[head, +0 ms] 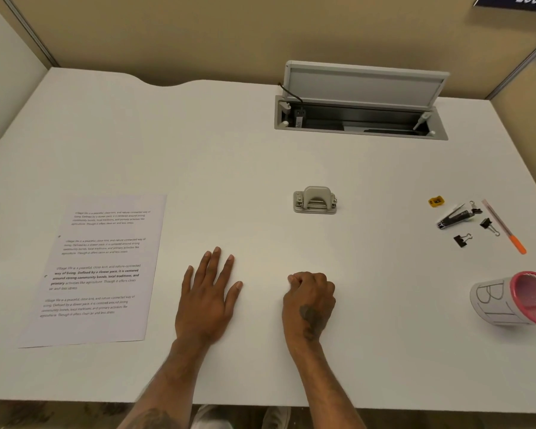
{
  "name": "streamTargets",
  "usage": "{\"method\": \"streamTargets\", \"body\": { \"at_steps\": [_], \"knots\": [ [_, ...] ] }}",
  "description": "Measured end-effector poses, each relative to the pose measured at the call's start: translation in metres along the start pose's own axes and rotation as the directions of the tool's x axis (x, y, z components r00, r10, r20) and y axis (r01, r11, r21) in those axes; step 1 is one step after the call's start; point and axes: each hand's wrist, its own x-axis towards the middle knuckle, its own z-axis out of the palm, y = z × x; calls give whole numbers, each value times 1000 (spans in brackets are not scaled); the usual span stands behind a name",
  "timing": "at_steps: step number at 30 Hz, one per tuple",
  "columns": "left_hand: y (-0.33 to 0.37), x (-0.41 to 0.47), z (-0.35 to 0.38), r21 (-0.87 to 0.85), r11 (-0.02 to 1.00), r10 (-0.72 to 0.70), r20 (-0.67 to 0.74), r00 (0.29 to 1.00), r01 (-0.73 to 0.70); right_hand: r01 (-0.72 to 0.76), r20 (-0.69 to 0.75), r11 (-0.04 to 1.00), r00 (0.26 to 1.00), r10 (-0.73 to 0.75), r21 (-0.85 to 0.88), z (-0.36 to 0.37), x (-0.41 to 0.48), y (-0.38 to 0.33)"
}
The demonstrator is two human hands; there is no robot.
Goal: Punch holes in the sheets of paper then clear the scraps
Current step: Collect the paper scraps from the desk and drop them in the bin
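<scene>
White desk (pixel 260 156) runs under everything here, and both your hands rest on it near the front edge with nothing in them. Your left hand (pixel 209 297) lies flat, fingers spread and palm down. Your right hand (pixel 310 300) is curled into a loose fist, knuckles up, and holds nothing you can see; whether a scrap is tucked inside cannot be told.

The printed sheets of paper (pixel 96 270) lie well off to your left, squared up as a stack, with two small dark marks by the left margin that may be punched holes. The hole punch (pixel 315 200) sits apart from them, further back and slightly to your right, its mouth turned toward you, so paper could slide straight in from your side. It looks as though the punching could already be done, with the clearing of scraps still ahead.

Over on the right, the pink mesh cup (pixel 517 300) lies tipped on its side, which probably explains the binder clips (pixel 461 240), nail clipper (pixel 454 218), orange pen (pixel 505 227) and yellow sharpener (pixel 436 201) scattered near it. At the back, the cable hatch (pixel 361 119) stands open.
</scene>
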Motion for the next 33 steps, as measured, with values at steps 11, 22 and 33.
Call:
{"method": "streamTargets", "body": {
  "at_steps": [11, 22, 33],
  "knots": [
    [1, 0, -2, -1, 1000, -8, 20, 1000, 8, -80, 210, 992, 976, 58, 97, -19, 15, 6],
    [2, -4, -7, -23, 1000, -5, 29, 1000, 6, -488, 463, 81, 860, 215, 869, -146, 55, 69],
    [3, -4, -4, -33, 999, -9, 26, 1000, 10, -239, -160, 966, 954, 252, 95, -272, 138, 209]
  ]
}}
